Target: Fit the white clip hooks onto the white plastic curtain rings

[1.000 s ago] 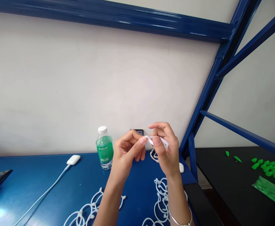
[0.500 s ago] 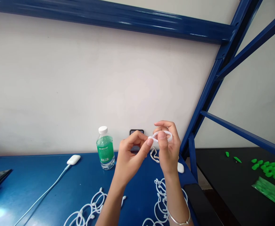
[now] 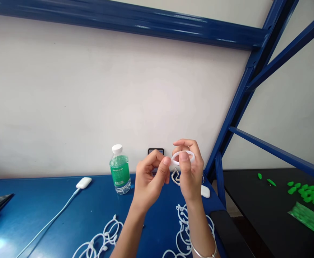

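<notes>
A small white plastic ring (image 3: 175, 155) is held up above the blue table, between my two hands. My right hand (image 3: 191, 175) grips it, thumb across the near side and the other fingers curled behind. With thumb and index finger, my left hand (image 3: 151, 181) pinches the ring's left end, and the fingertips cover the small knob there. Below, white rings joined in a tangle (image 3: 104, 234) lie left of my left forearm. A second heap of such rings (image 3: 182, 229) lies by my right forearm, which partly hides it.
A bottle with a green label (image 3: 120, 172) stands behind my left hand. A white charger with cable (image 3: 84, 182) lies further left; a phone (image 3: 157, 151) leans at the wall. Blue frame bars (image 3: 234, 104) rise at right, beside a black table with green pieces (image 3: 311, 193).
The left thumb and index finger have closed over the ring's knob, which showed before. My right hand and the ring have shifted slightly left.
</notes>
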`<state>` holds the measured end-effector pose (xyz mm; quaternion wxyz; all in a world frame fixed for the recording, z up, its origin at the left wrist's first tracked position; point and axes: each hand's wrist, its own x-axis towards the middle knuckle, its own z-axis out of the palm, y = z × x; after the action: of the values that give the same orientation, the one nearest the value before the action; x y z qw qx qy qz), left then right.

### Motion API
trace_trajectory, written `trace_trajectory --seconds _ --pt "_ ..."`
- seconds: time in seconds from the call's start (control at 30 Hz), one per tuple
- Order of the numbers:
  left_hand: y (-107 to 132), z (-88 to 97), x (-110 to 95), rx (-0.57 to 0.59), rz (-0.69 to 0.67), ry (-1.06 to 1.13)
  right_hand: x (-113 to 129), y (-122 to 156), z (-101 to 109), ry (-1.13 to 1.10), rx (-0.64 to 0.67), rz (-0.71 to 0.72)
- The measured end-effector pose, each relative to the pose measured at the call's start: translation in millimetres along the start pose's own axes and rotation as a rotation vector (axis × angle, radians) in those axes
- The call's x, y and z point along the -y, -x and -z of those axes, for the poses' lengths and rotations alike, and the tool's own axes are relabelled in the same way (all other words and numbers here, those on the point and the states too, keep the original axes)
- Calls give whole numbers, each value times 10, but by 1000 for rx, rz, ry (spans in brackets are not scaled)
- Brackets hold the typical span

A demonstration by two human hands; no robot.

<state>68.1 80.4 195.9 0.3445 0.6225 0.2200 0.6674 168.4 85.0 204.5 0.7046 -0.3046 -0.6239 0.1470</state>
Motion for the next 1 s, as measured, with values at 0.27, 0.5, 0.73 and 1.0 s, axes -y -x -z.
trace_trajectory --seconds 0.27,0.5,0.73,1.0 --pt "-5 -35 11 -5 139 178 1 2 -20 -22 -2 -33" --pt "-40 -12 -32 10 309 304 -18 10 -32 -52 -4 -64" --pt "-48 -3 -57 20 370 314 -25 2 -44 -37 -8 -58" --pt "-39 -4 -20 1 386 314 -40 -3 -51 -25 -5 -49"
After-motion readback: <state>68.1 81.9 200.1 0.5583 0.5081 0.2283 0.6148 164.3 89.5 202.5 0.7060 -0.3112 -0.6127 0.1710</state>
